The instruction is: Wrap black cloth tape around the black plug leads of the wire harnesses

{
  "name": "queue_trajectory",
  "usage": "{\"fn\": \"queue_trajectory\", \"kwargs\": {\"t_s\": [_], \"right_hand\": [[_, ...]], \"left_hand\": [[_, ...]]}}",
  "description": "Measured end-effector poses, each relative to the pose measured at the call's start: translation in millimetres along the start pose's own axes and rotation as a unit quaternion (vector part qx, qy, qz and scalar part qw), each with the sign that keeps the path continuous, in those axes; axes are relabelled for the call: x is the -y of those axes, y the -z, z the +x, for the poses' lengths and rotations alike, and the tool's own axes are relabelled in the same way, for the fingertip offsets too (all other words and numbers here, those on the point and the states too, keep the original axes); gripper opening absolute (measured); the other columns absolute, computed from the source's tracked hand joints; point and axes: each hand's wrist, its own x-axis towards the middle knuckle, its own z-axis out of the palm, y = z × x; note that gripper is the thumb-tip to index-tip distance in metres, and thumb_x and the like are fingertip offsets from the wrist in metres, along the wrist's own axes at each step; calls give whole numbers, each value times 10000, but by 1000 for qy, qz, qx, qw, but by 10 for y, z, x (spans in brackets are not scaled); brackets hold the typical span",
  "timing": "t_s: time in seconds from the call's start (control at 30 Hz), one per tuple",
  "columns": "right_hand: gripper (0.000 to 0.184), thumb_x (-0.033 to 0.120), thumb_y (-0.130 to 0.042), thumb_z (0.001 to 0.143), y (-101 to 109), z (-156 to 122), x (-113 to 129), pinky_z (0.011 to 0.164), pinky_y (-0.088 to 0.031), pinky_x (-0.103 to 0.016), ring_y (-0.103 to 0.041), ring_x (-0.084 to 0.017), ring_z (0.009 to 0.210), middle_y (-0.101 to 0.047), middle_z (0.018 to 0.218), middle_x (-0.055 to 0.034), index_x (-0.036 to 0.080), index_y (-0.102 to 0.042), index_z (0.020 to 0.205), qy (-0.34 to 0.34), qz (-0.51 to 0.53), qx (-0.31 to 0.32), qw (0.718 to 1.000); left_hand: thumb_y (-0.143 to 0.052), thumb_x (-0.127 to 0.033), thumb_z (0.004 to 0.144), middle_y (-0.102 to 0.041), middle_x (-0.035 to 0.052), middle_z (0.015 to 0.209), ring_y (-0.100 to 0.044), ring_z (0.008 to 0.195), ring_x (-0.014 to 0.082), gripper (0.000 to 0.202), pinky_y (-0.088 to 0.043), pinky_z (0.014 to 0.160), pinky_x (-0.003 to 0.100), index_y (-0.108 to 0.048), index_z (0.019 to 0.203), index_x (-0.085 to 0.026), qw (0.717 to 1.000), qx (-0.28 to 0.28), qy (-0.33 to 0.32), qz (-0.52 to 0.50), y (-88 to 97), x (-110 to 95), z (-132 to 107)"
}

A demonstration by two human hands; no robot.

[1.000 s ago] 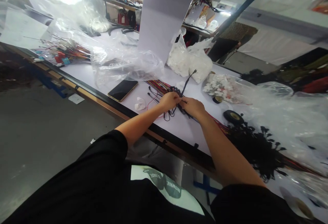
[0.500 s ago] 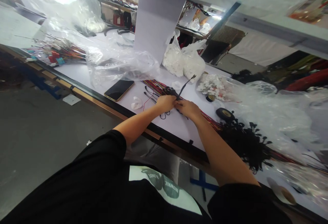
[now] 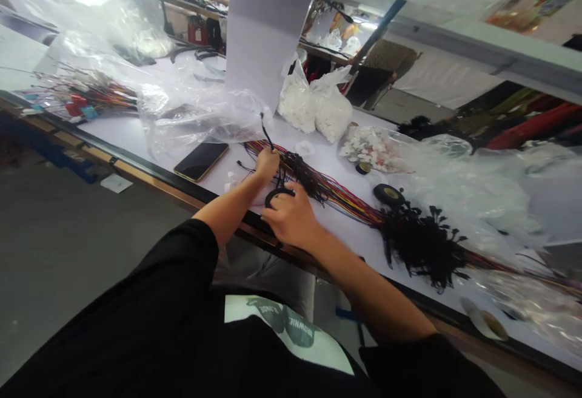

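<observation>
My left hand [image 3: 267, 164] is closed around a black-wrapped cable [image 3: 266, 130], whose tip sticks up past the fingers. Close by at the bench's front edge, my right hand [image 3: 293, 215] grips a roll of black tape [image 3: 274, 195], partly covered by the fingers. Beneath and beyond both hands lies a long bundle of red, yellow and black wires [image 3: 345, 193]. It runs right into a thick cluster of black connectors [image 3: 422, 246].
A phone [image 3: 201, 161] lies left of my hands beside a clear plastic bag [image 3: 195, 110]. Another black tape roll [image 3: 388, 195] is to the right. Bags of white parts [image 3: 316, 107] stand behind. More coloured wires [image 3: 97, 91] lie far left, and a cardboard-core roll [image 3: 486, 322] sits near right.
My hands have come apart. The left has moved left with the cable; the right has dropped toward the bench edge and now holds a black tape roll. The view has shifted slightly.
</observation>
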Motion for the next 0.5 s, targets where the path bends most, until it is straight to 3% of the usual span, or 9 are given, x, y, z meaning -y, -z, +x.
{"fn": "queue_trajectory", "kwargs": {"t_s": [0.07, 0.17, 0.3, 0.4, 0.5], "right_hand": [[233, 250, -466, 813, -7, -34, 67, 966, -215, -409, -545, -183, 812, -661, 764, -36, 261, -698, 803, -5, 14, -23, 1000], [269, 222, -443, 835, -73, -118, -98, 936, -231, -430, -563, -212, 865, -678, 831, -71, 249, -693, 930, -109, -6, -12, 994], [475, 232, -475, 830, -177, -323, -398, 909, -275, -434, -595, -244, 895, -696, 934, -119, 192, -469, 1304, -185, -46, 38, 981], [476, 381, -513, 815, -169, -442, -524, 888, -320, -460, -593, -292, 945, -682, 1017, -145, 177, -519, 1245, -218, -11, 27, 976], [501, 480, -475, 808, -122, -440, -621, 770, -412, -393, -610, -278, 889, -686, 980, -133, 163, -548, 1189, -319, 116, -61, 939]], "left_hand": [[-353, -177, 847, -533, 8, 575, -526, 521, 108, 253, -375, 514, 218, -431, 606, -176, 999, 28, -2, -32, 16, -27, -4], [-419, -190, 841, -541, -22, 562, -496, 434, 62, 219, -367, 465, 179, -451, 626, -159, 991, 102, -30, -75, -35, -88, -130], [-422, -133, 831, -512, -42, 525, -444, 367, 37, 219, -343, 422, 171, -462, 616, -140, 970, 191, -76, -130, -69, -139, -261], [-446, -110, 809, -462, -69, 468, -409, 351, 31, 172, -319, 408, 166, -514, 652, -123, 961, 221, -113, -122, -44, -144, -289], [-533, -96, 739, -467, -80, 437, -436, 379, 33, 75, -336, 428, 156, -558, 671, -113, 945, 276, -158, -82, -48, -142, -348]]}}
